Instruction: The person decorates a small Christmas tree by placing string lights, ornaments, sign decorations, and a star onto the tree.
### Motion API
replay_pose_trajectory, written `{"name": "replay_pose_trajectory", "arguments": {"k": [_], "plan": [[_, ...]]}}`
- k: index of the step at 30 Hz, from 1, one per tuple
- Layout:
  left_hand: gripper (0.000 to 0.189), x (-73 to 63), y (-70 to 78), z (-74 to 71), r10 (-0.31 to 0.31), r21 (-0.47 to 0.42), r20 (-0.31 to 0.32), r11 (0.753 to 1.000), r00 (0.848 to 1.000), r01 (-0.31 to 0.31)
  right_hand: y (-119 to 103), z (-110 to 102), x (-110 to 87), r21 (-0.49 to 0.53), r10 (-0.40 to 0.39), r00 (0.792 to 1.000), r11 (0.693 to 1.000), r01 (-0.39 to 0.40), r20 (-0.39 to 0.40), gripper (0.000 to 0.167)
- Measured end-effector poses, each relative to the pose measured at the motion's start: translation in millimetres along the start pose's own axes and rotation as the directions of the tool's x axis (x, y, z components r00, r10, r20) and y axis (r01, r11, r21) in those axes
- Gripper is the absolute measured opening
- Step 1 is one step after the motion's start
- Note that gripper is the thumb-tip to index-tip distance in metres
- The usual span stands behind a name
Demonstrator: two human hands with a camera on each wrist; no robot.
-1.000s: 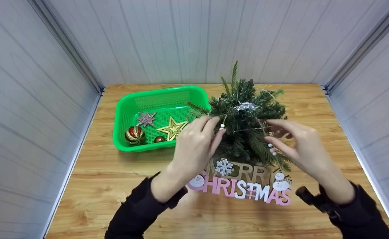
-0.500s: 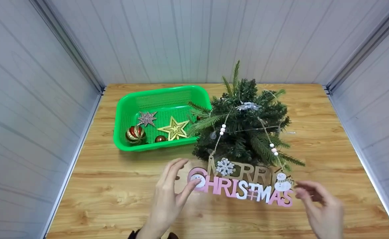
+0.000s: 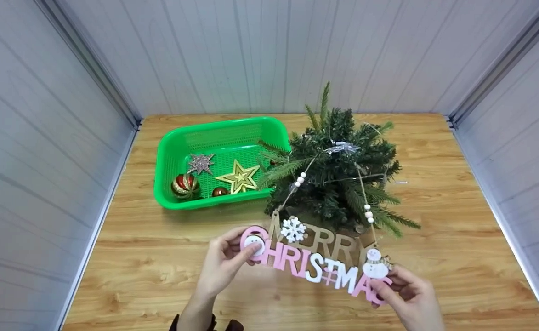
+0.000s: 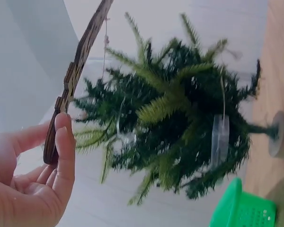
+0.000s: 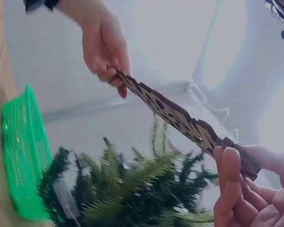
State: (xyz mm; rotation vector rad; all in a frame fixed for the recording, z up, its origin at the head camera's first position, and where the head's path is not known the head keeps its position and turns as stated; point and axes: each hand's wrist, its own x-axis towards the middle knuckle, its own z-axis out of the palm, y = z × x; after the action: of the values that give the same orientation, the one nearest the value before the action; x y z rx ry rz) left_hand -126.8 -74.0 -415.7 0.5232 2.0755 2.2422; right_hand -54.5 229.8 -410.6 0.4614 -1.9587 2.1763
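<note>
A wooden "Merry Christmas" sign (image 3: pixel 313 266) with pink, white and brown letters hangs by a beaded cord (image 3: pixel 364 188) from a small Christmas tree (image 3: pixel 338 184). My left hand (image 3: pixel 225 262) pinches the sign's left end, thumb over the round snowman face on the pink C. At the other end, my right hand (image 3: pixel 409 294) pinches the last letters below the snowman figure, lower than the left end. The sign slants down to the right. Edge-on in the right wrist view, the sign (image 5: pixel 180 118) spans between both hands, in front of the tree (image 5: pixel 118 189).
Left of the tree stands a green basket (image 3: pixel 159 184) holding a gold star (image 3: pixel 239 178), a glittery star (image 3: pixel 201 163), a red-and-gold striped bauble (image 3: pixel 185 186) and a small brown ball (image 3: pixel 219 191). Some branches overhang its right rim. Pale panels wall the wooden table (image 3: pixel 136 276).
Both hands came down from the cord near the tree's top to the sign's two ends and took hold there. The sign has shifted left and tilted, its right end lower.
</note>
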Motion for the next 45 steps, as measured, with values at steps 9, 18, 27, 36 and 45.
{"name": "replay_pose_trajectory", "arguments": {"k": [9, 18, 27, 36, 45], "plan": [[0.021, 3.1, -17.2, 0.8, -0.005, 0.051, -0.068, 0.999, 0.998, 0.008, 20, 2, 5.2, -0.14, -0.059, 0.997, 0.989, 0.052, -0.049, 0.026], [0.024, 3.1, -13.8, -10.6, 0.027, 0.028, -0.006, 0.999, 1.0, -0.027, 20, 13, 1.2, -0.159, -0.199, 0.979, 0.969, 0.189, -0.051, 0.029], [0.026, 2.4, -6.0, -11.6, 0.002, 0.018, 0.029, 1.0, 1.0, -0.002, 19, 12, -4.0, -0.065, -0.18, 0.983, 0.982, 0.177, -0.037, 0.031], [0.022, 3.8, -6.3, -6.7, 0.114, -0.02, -0.023, 0.993, 0.993, -0.115, 19, 11, -0.2, -0.002, -0.143, 0.988, 0.99, 0.143, -0.051, 0.034], [0.022, 5.0, -18.7, -4.8, 0.122, -0.008, -0.07, 0.992, 0.99, -0.123, 29, 11, 4.2, 0.032, -0.16, 0.986, 0.986, 0.162, -0.054, 0.029]]}}
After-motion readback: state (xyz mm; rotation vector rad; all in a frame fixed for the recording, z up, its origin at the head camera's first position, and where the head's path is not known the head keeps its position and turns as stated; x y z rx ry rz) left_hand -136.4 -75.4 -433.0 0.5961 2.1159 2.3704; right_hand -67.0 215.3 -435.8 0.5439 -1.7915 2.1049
